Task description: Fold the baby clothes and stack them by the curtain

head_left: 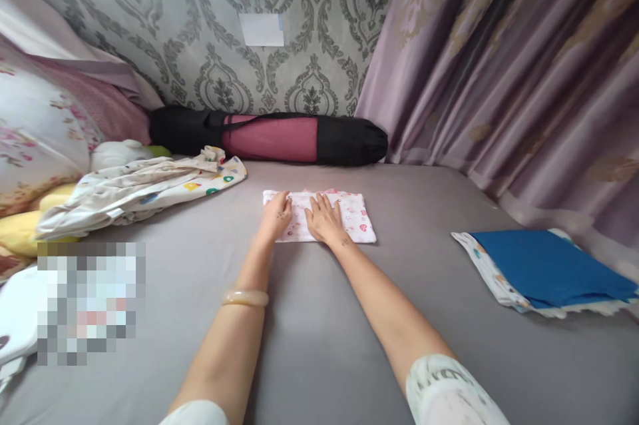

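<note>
A white cloth with pink and red prints [355, 218] lies folded into a flat rectangle on the grey sheet [309, 318]. On its left end rests my left hand [279, 212], with the fingers close together at the cloth's edge; whether they pinch the fabric is too small to tell. My right hand [324, 217] lies palm down near the cloth's middle, its fingers spread. A little pink fabric shows along the far edge of the cloth.
Folded blue and white cloths [554, 268] lie at the right. A crumpled patterned cloth [150, 188] and yellow plush [20, 232] are at the left. Along the wall stretches a black and maroon bag [269, 138]. Purple curtains [499, 65] hang at the right.
</note>
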Motion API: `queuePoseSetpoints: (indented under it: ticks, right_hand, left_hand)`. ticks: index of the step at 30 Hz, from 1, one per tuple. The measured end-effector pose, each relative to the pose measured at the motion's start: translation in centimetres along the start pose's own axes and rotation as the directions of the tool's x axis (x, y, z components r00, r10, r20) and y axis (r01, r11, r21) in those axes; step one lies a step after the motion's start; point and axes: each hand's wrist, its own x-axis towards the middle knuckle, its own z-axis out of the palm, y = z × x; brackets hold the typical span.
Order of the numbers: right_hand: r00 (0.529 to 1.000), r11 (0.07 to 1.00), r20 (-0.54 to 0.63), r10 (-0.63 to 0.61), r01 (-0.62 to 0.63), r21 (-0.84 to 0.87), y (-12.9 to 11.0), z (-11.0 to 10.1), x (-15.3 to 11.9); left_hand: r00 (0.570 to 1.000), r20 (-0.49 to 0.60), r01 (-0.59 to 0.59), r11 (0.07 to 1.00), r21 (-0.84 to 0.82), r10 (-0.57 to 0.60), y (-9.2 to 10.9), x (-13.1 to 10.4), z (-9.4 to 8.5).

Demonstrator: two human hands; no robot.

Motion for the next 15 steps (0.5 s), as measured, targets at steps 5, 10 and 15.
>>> queuePoseSetpoints:
  ticks: [5,10,15]
  right_hand:
    - [1.0,1.0,-0.02,-0.001,0.0,-0.017,0.1,0.9,-0.1]
    - [1.0,1.0,0.01,0.003,-0.003,-0.028,0.2,0.5,-0.1]
    - [0.996,1.0,0.088,0.024,-0.023,-0.007,-1.0,-0.8,0.5]
  left_hand:
    - [0.986,-0.07,0.137,0.98,-0.144,-0.148,-1.9,0.1,-1.1]
    - [0.966,-0.098,0.21,0.945,-0.25,-0.24,-3.0,0.3,-1.3]
    - [0.951,-0.125,0.231,0.921,-0.315,-0.281,-4.0,0.6,-1.1]
